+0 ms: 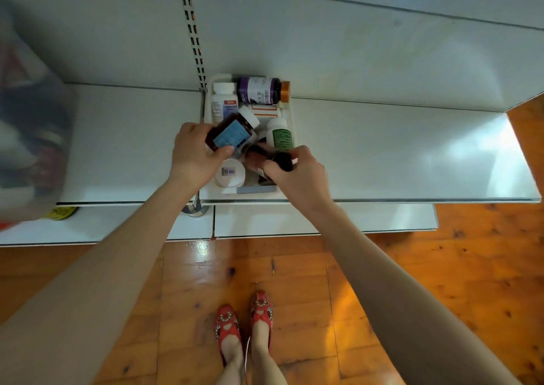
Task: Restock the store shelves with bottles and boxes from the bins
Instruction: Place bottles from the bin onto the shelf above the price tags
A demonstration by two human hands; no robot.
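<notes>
purple bottle [259,90] with orange cap, red patterned shoes [244,320], orange-brown floor [412,267]

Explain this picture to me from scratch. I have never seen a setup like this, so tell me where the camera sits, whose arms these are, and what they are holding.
There is no machine here. The single picture comes from a wide-angle camera worn on a person's head, looking down, so you see their own arms and, at the bottom, their red shoes on the wooden floor. A white bin of bottles sits on a white store shelf. The left hand has its grip on a dark bottle with a blue label. The right hand grips another dark bottle. A purple bottle with an orange cap and several white bottles lie in the bin.
</notes>
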